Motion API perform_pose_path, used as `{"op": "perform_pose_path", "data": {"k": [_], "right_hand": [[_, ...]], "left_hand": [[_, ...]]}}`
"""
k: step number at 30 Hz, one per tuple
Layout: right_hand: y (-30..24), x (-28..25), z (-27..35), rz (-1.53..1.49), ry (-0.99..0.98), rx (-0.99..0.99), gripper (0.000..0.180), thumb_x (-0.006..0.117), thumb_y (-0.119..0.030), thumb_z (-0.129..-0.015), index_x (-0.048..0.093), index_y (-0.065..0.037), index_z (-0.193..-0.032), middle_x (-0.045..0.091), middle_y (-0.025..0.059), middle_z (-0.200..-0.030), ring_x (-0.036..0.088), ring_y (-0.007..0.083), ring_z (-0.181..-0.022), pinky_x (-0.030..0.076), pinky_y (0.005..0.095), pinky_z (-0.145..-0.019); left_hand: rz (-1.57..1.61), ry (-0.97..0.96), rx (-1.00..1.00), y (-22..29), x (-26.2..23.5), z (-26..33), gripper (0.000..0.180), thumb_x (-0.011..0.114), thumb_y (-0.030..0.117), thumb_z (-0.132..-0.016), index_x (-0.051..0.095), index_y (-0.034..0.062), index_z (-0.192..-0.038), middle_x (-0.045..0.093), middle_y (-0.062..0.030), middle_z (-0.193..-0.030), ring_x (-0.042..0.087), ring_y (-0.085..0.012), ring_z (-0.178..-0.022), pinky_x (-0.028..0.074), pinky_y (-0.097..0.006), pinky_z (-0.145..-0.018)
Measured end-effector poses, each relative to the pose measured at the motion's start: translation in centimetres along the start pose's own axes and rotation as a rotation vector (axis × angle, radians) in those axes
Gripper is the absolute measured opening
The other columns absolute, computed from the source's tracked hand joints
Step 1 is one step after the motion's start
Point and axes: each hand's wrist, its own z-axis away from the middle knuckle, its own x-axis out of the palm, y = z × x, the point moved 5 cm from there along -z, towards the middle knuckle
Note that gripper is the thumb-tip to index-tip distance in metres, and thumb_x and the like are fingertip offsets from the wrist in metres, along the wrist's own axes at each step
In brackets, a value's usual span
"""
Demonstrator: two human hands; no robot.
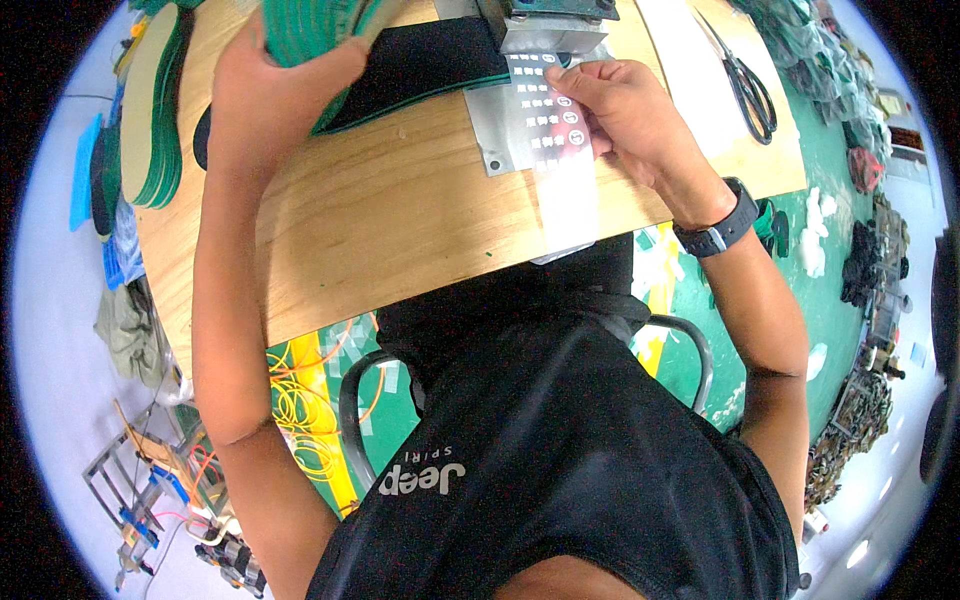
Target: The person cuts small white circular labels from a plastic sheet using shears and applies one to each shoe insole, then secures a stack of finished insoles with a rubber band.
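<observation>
My left hand (268, 108) is closed round several green-edged insoles (312, 35) at the top of the view. Below and beside them, a black insole (430, 60) lies on the wooden table, its far end by the metal block (552, 38) of a press. My right hand (635, 115) pinches a clear film strip (545, 115) with white print between thumb and fingers, just in front of that block. The strip runs over a thin metal plate (490, 130) and hangs past the table's near edge.
A stack of cream-topped, green-edged insoles (155, 100) is on the table's left side. Black-handled scissors (752, 95) lie to the right on the wooden table (400, 230). Orange hoses (300, 410) coil on the floor at left; bagged goods (810, 60) are piled at far right.
</observation>
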Motion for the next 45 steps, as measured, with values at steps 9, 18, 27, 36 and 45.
{"op": "perform_pose_path", "data": {"k": [9,18,27,36,45], "right_hand": [[-0.3,0.3,0.9,-0.015,-0.009,-0.091,0.028,0.055,-0.020,-0.092,0.061,0.002,-0.076,0.062,0.0086,-0.062,0.059,0.0128,-0.048,0.051,0.0236,-0.042],[1.0,-2.2,2.1,-0.397,0.012,-0.154,0.021,0.055,-0.017,-0.093,0.059,0.002,-0.086,0.063,0.0069,-0.070,0.060,0.0119,-0.055,0.048,0.0230,-0.047],[0.4,-1.8,1.2,-0.368,0.051,-0.149,0.023,0.055,-0.020,-0.094,0.059,0.001,-0.085,0.064,0.0085,-0.073,0.063,0.0135,-0.058,0.053,0.0246,-0.050],[-0.3,-0.4,-0.3,0.094,-0.083,-0.012,0.031,0.058,-0.024,-0.093,0.063,0.001,-0.076,0.062,0.0068,-0.062,0.057,0.0109,-0.046,0.048,0.0218,-0.038],[-0.3,-0.4,-0.6,0.119,-0.062,0.014,0.029,0.059,-0.023,-0.092,0.062,0.000,-0.074,0.061,0.0061,-0.061,0.057,0.0108,-0.046,0.047,0.0215,-0.036]], "left_hand": [[-0.497,-0.421,0.110,6.3,3.0,0.1,0.095,0.081,0.033,-0.062,0.035,-0.0026,-0.137,0.057,-0.0267,-0.115,0.052,-0.0406,-0.109,0.040,-0.043,-0.097],[-0.335,-0.385,0.093,6.1,2.1,-0.3,0.085,0.077,0.031,-0.060,0.044,0.0028,-0.132,0.064,-0.0255,-0.098,0.062,-0.0394,-0.092,0.050,-0.041,-0.082],[-0.165,-0.290,0.140,2.5,1.5,-0.8,0.054,0.076,0.033,-0.070,0.062,0.0064,-0.115,0.068,-0.0100,-0.088,0.064,-0.0174,-0.081,0.049,-0.031,-0.077],[0.094,-0.067,0.047,-1.9,-1.2,-1.4,0.034,0.075,0.027,-0.075,0.067,0.0044,-0.099,0.068,-0.0036,-0.088,0.061,-0.0113,-0.078,0.049,-0.028,-0.074],[0.190,-0.065,0.110,-0.9,-0.9,-1.1,0.036,0.075,0.024,-0.075,0.064,0.0029,-0.102,0.068,-0.0043,-0.089,0.061,-0.0105,-0.079,0.050,-0.028,-0.075]]}}
